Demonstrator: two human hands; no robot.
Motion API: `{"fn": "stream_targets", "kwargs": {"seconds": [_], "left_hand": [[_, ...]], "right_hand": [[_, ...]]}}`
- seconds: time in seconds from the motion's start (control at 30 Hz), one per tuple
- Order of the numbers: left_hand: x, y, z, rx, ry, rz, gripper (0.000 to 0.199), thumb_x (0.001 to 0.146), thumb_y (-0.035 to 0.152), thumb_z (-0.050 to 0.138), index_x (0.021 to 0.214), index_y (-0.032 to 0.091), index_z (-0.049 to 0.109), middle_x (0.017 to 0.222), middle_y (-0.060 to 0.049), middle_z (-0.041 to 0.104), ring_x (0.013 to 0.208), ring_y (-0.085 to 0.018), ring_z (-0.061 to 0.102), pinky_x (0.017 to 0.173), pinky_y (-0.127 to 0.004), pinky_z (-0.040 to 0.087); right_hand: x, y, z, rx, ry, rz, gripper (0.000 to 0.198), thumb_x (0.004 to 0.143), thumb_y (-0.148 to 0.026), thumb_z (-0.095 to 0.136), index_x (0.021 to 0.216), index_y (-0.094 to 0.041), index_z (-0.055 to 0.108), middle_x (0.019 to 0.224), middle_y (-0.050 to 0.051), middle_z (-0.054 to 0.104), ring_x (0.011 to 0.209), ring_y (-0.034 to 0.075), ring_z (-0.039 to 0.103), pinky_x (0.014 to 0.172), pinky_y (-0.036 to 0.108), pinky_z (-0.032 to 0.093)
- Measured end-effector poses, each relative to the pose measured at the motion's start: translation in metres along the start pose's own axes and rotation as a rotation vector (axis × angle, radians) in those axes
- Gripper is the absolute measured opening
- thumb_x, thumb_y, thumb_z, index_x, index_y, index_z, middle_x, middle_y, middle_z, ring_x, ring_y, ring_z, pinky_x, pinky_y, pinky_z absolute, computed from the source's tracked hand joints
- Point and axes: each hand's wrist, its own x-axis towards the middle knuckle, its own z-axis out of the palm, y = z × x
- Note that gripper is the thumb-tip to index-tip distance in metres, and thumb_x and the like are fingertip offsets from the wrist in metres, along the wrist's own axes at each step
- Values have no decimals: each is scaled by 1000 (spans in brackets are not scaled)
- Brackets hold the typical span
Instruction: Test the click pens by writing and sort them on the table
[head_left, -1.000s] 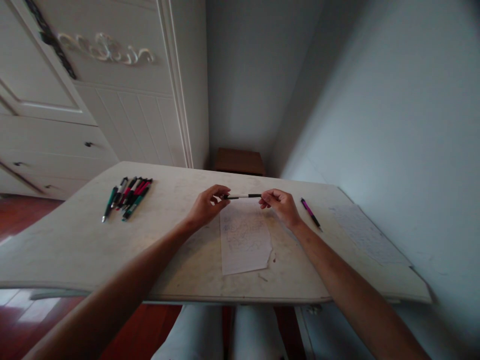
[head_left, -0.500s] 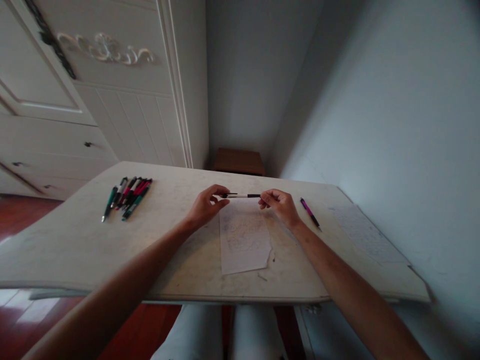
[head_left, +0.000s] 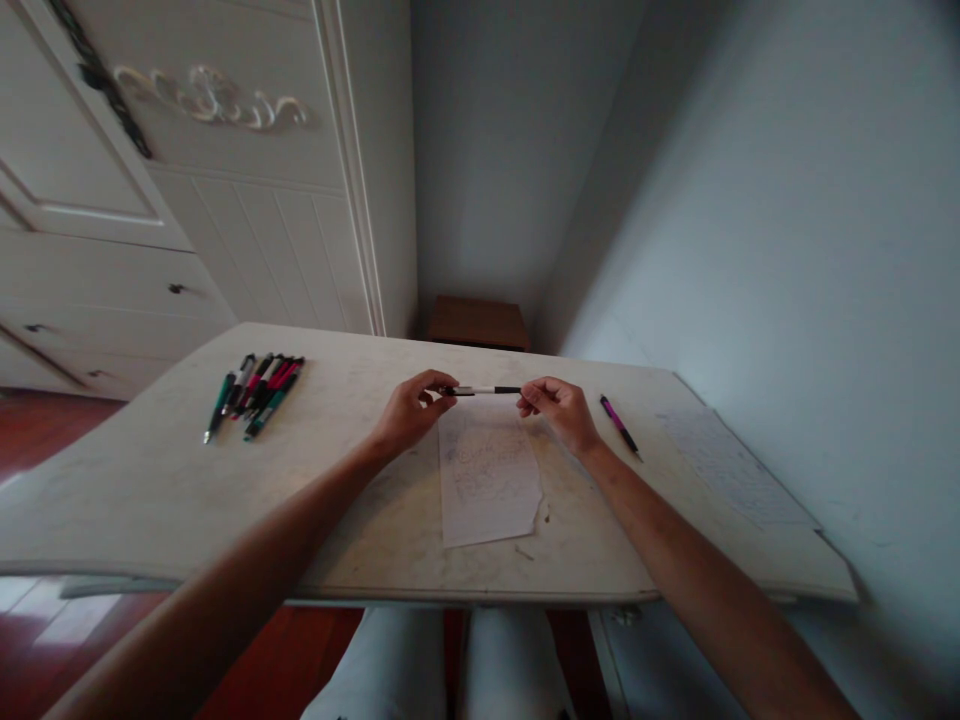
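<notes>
A black and white pen (head_left: 484,390) lies level between my two hands, above the top edge of a paper sheet. My left hand (head_left: 415,408) pinches its left end, where the black clip is. At the other end, the fingers of my right hand (head_left: 556,408) close around the black grip, hiding the tip. Below the pen, the torn-edged sheet (head_left: 491,500) carries scribbled writing. To the right of my right hand rests a purple and black pen (head_left: 619,426) on the table.
On the left of the white table (head_left: 360,560) lies a pile of several pens (head_left: 262,390), green, red, white and black. A second written sheet (head_left: 731,465) is by the right wall. Behind the table stand a white cabinet (head_left: 285,230) and a low brown wooden piece (head_left: 478,320).
The pen has turned slightly in my fingers, its clip now lying closer along the barrel. Both hands stay almost in place.
</notes>
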Motion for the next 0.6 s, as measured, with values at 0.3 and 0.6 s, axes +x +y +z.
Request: {"fn": "stream_targets", "kwargs": {"seconds": [0.3, 0.6], "left_hand": [[0, 2, 0, 60, -45, -53, 44, 90, 52, 44, 73, 16, 62, 72, -4, 65, 68, -15, 59, 65, -28, 48], [-1, 3, 1, -24, 40, -1, 44, 70, 44, 73, 103, 18, 60, 110, -10, 65, 92, -20, 63, 67, -27, 51]], "right_hand": [[-1, -1, 1, 27, 1, -24, 36, 75, -52, 70, 74, -17, 66, 68, 4, 70, 58, 14, 62, 61, 29, 51], [-1, -2, 1, 28, 0, -15, 35, 75, -50, 71, 72, -16, 66, 66, 4, 69, 57, 14, 62, 59, 28, 50]]}}
